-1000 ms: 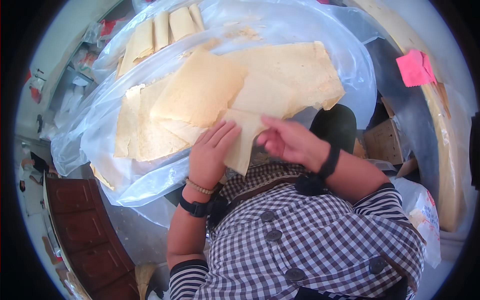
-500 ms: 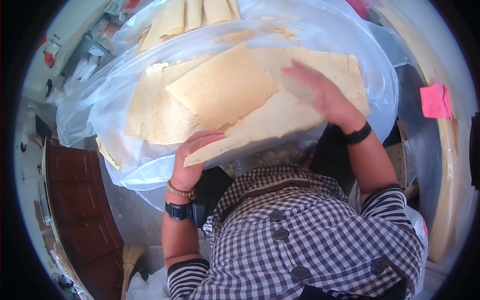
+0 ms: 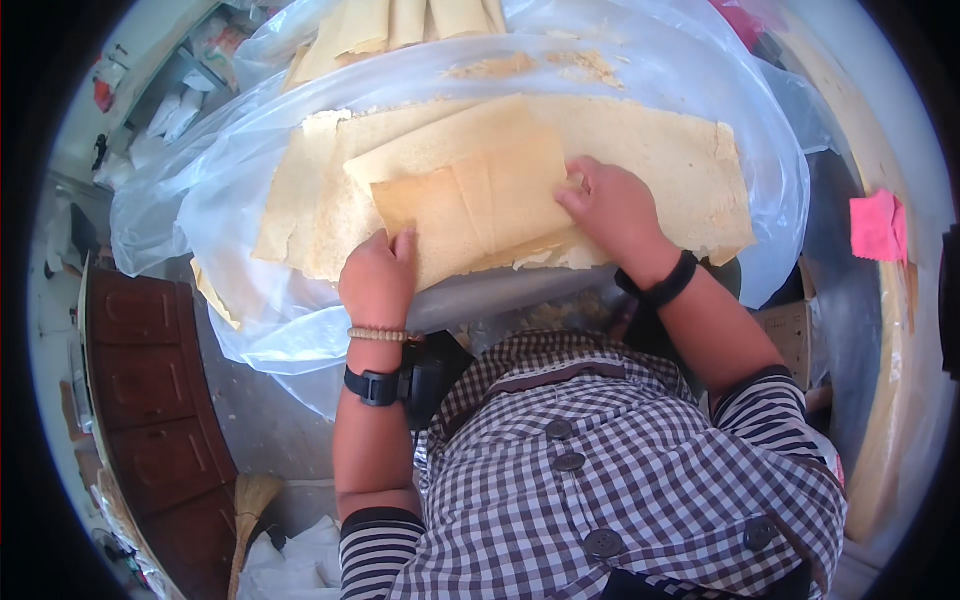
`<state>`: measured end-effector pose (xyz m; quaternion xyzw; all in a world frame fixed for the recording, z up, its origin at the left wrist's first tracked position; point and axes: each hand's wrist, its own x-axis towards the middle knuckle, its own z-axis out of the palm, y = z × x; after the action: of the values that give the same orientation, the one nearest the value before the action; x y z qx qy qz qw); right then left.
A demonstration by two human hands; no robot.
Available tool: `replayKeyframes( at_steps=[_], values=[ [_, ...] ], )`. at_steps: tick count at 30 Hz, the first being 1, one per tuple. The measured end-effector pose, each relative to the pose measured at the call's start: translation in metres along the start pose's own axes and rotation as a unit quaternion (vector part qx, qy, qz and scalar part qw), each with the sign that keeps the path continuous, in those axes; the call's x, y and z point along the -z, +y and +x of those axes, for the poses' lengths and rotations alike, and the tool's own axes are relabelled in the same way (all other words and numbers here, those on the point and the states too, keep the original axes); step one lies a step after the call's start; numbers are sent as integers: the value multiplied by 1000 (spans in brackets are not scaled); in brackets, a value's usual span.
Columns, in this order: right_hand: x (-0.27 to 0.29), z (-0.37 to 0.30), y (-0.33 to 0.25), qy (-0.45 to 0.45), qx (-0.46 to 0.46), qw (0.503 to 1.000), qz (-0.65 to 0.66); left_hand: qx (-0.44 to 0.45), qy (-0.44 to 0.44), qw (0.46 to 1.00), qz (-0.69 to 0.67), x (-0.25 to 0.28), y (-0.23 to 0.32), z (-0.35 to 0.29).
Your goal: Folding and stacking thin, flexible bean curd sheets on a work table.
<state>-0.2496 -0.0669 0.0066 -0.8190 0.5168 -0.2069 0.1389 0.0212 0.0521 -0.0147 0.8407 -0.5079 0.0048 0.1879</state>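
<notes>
A thin tan flatbread sheet lies folded over toward the far side in front of me, with faint creases across it. My left hand pinches its near left corner, thumb on top. At its right end my right hand is closed on the edge, fingers curled in. Beneath its far side a smaller tan piece shows. Under both spreads a wide layer of flatbread with ragged, crumbly edges.
Cloudy plastic sheeting drapes under the flatbread. Several folded flatbreads are stacked at the far side, with crumbs nearby. A pink cloth hangs at the right. Brown cabinets and a straw broom stand at lower left.
The near part of the large sheet has been folded over the smaller piece. My right hand, open and moving before, has closed on the sheet's right end. My left hand now pinches the fold.
</notes>
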Motion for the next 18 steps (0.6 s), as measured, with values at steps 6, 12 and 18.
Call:
replayKeyframes(
  at_steps=[6,12,18],
  values=[
    [-6,-4,-6,34,355,933,-40,61,-39,992,99,18,17,1],
    [6,11,9,-135,293,946,31,-344,-20,934,-97,30,20,-10],
    [21,26,25,-151,297,941,55,-335,-66,927,-156,37,-10,12]
  ],
)
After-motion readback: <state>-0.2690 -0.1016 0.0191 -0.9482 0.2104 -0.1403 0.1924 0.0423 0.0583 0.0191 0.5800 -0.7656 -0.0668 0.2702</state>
